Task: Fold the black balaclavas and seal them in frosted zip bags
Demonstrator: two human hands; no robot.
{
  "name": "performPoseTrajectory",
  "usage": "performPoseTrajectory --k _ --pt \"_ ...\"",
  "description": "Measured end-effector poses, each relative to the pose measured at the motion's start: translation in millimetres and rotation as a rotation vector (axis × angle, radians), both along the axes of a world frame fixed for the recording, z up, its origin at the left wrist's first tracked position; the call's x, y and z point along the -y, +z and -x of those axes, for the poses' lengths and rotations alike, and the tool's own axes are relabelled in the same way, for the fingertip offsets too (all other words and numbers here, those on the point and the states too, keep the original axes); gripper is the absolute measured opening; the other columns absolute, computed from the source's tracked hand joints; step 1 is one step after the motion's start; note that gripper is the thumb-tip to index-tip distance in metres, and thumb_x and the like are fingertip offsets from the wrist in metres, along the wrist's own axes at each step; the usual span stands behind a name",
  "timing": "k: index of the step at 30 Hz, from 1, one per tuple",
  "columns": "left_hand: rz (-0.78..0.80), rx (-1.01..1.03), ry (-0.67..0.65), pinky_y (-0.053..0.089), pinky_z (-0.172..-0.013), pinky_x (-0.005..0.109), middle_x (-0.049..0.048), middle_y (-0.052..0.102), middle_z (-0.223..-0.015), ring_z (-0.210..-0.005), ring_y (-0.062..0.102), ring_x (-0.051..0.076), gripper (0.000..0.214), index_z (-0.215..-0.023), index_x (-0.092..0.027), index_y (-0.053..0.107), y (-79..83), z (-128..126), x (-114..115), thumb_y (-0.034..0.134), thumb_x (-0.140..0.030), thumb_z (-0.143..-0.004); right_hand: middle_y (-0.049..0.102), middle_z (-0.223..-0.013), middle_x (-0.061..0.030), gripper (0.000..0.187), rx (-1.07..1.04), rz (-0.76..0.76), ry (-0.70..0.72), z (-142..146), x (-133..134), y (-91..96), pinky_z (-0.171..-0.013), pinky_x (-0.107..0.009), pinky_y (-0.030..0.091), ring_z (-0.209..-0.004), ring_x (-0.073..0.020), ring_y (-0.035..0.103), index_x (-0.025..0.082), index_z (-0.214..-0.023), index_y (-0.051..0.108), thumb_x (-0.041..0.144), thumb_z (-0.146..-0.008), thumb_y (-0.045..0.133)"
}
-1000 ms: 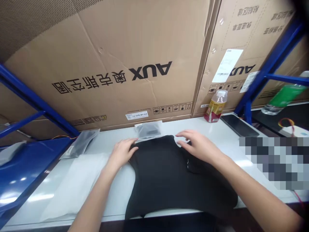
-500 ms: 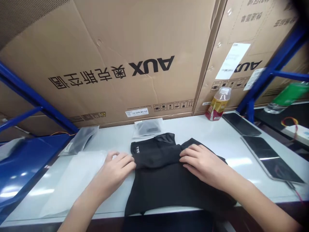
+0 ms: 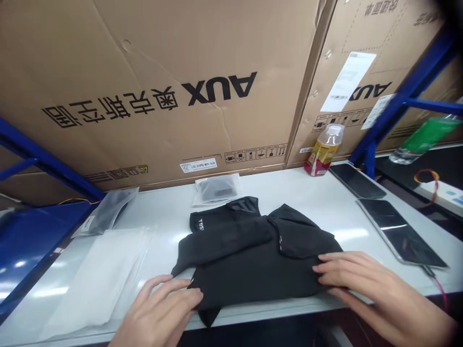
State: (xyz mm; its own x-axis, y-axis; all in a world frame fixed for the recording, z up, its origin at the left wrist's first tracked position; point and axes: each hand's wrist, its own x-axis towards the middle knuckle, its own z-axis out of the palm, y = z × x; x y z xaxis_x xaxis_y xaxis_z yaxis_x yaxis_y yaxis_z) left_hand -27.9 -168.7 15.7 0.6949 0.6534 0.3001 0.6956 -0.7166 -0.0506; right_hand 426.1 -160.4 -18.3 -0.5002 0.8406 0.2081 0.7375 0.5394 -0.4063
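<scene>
A black garment [image 3: 249, 255] lies partly folded on the white table [image 3: 311, 202], with small white lettering near its upper left corner. My left hand [image 3: 162, 313] rests at the garment's lower left corner, fingers curled on the fabric edge. My right hand [image 3: 361, 279] lies at the lower right edge, fingers stretched toward the cloth and touching it. Both hands sit near the table's front edge.
A clear plastic bag [image 3: 97, 274] lies left of the garment, and small packets [image 3: 217, 189] [image 3: 104, 212] lie behind. A bottle [image 3: 323, 152], two dark phones or tablets [image 3: 398, 231] and big AUX cardboard boxes [image 3: 173, 86] stand at the back and right. Blue rack posts [image 3: 390, 111] flank the table.
Both hands have slid from the garment's top down to its lower corners near the table edge. The garment now lies folded over, with its sleeves across the body.
</scene>
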Motion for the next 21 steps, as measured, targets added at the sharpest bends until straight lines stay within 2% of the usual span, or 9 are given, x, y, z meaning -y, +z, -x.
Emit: performPoseTrajectory --k 2,4,6,8,10,12,15,18,21 --pt "0.052 0.079 0.146 0.053 -0.088 0.034 -0.0007 0.079 -0.106 -0.095 0.072 0.02 0.023 -0.121 -0.027 0.068 6.6 -1 -14 0.051 -0.024 -0.107 0.079 -0.116 -0.004 0.023 -0.067 -0.062 -0.114 6 -19 4.6 -0.093 -0.039 0.061 -0.108 -0.0272 0.074 0.033 -0.12 0.075 0.038 -0.102 0.061" --pt "0.064 0.043 0.283 0.053 -0.08 0.038 0.0021 0.078 -0.101 -0.089 0.072 0.023 0.023 -0.121 -0.026 0.068 8.2 -6 -30 0.05 -0.028 -0.107 0.078 -0.111 -0.0066 0.026 -0.08 -0.129 -0.229 18 -40 3.9 -0.089 -0.042 0.059 -0.099 -0.0276 0.074 0.029 -0.119 0.074 0.043 -0.105 0.056" --pt "0.052 -0.078 0.389 0.053 -0.073 0.042 0.0057 0.077 -0.099 -0.088 0.071 0.028 0.03 -0.118 -0.023 0.071 4.4 -16 -43 0.043 -0.023 -0.106 0.076 -0.108 -0.0084 0.031 -0.022 -0.145 -0.272 30 -58 -2.3 -0.09 -0.048 0.057 -0.098 -0.0295 0.072 0.027 -0.115 0.074 0.047 -0.105 0.052" --pt "0.02 -0.143 0.427 0.053 -0.074 0.044 0.0095 0.077 -0.11 -0.095 0.071 0.031 0.041 -0.125 -0.021 0.07 -1.6 -30 -48 0.038 -0.014 -0.102 0.073 -0.117 -0.0102 0.036 -0.009 -0.129 -0.298 34 -66 -11.8 -0.095 -0.05 0.055 -0.106 -0.0314 0.069 0.026 -0.12 0.072 0.051 -0.105 0.051" --pt "-0.023 -0.089 0.388 0.055 -0.087 0.048 0.0114 0.071 -0.133 -0.115 0.068 0.032 0.05 -0.143 -0.022 0.061 -5.8 -46 -46 0.038 -0.011 -0.1 0.069 -0.129 -0.0116 0.044 -0.033 -0.114 -0.371 29 -64 -22.2 -0.101 -0.052 0.052 -0.118 -0.0335 0.064 0.027 -0.131 0.067 0.058 -0.102 0.054" --pt "-0.021 -0.01 0.281 0.05 -0.107 0.049 0.0084 0.059 -0.153 -0.138 0.057 0.03 0.055 -0.156 -0.024 0.049 -7.3 -63 -39 0.043 -0.014 -0.103 0.067 -0.133 -0.0126 0.053 -0.041 -0.096 -0.467 16 -55 -31.6 -0.104 -0.054 0.048 -0.123 -0.036 0.061 0.027 -0.133 0.065 0.065 -0.098 0.057" --pt "0.065 -0.022 0.108 0.038 -0.124 0.053 0.0022 0.048 -0.166 -0.154 0.041 0.029 0.055 -0.162 -0.026 0.039 -10.1 -92 -35 0.047 -0.024 -0.108 0.068 -0.13 -0.0135 0.051 -0.05 -0.066 -0.534 0 -43 -38.1 -0.102 -0.055 0.047 -0.119 -0.0374 0.062 0.026 -0.115 0.069 0.07 -0.094 0.057" --pt "0.18 -0.044 0.041 0.035 -0.127 0.059 0.0018 0.043 -0.168 -0.158 0.035 0.031 0.054 -0.162 -0.024 0.039 -19.2 -119 -41 0.048 -0.036 -0.11 0.073 -0.113 -0.0094 0.04 -0.11 0.012 -0.587 2 -40 -25.1 -0.083 -0.045 0.053 -0.094 -0.0303 0.069 0.026 -0.095 0.063 0.066 -0.093 0.059" --pt "0.267 0.017 0.06 0.035 -0.128 0.059 0.0033 0.042 -0.169 -0.158 0.034 0.03 0.056 -0.161 -0.022 0.04 -28.9 -138 -48 0.045 -0.044 -0.11 0.071 -0.08 -0.0011 0.034 -0.134 0.049 -0.778 35 -44 9.6 -0.055 -0.035 0.046 -0.055 -0.0209 0.059 0.027 -0.093 0.058 0.06 -0.089 0.066"
